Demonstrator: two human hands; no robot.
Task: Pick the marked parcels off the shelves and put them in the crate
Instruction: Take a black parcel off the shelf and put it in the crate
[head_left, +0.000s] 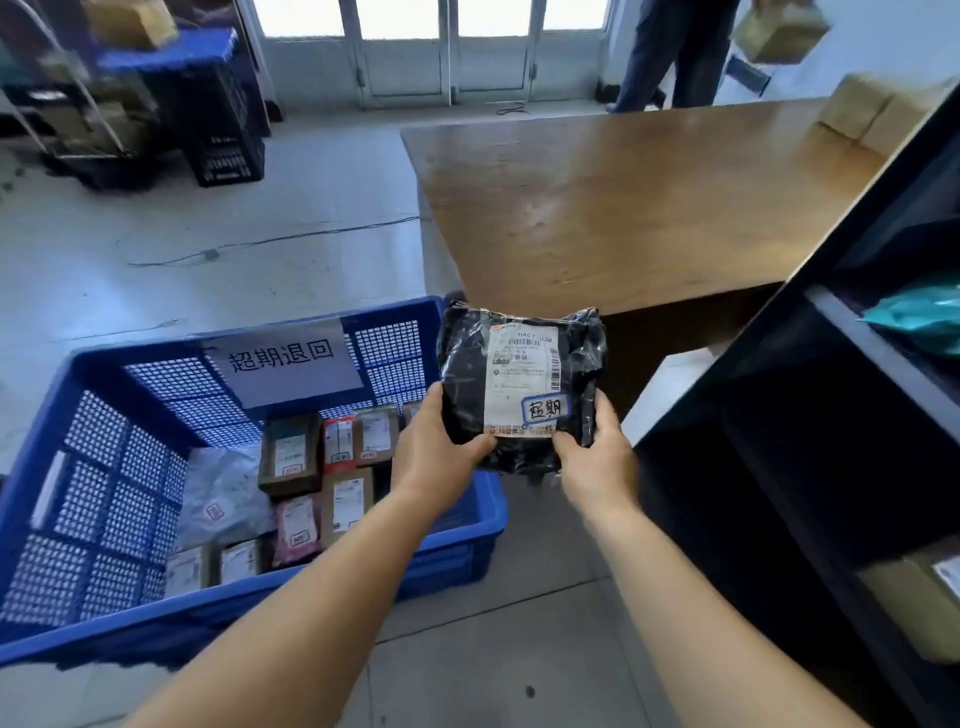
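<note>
Two hands, left hand (441, 447) and right hand (597, 452), each grip clasping lower edge of black plastic-wrapped parcel (519, 384) bearing white label, held above right rim of blue perforated plastic crate (119, 426). Advice: shift left, lower into free gap, release low.

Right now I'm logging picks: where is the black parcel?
Head view, centre: black parcel held in both hands, left hand and right hand, above the blue crate's right corner.

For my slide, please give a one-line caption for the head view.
Both hands, left hand and right hand, hold a marked black parcel above the blue crate of parcels.
</note>
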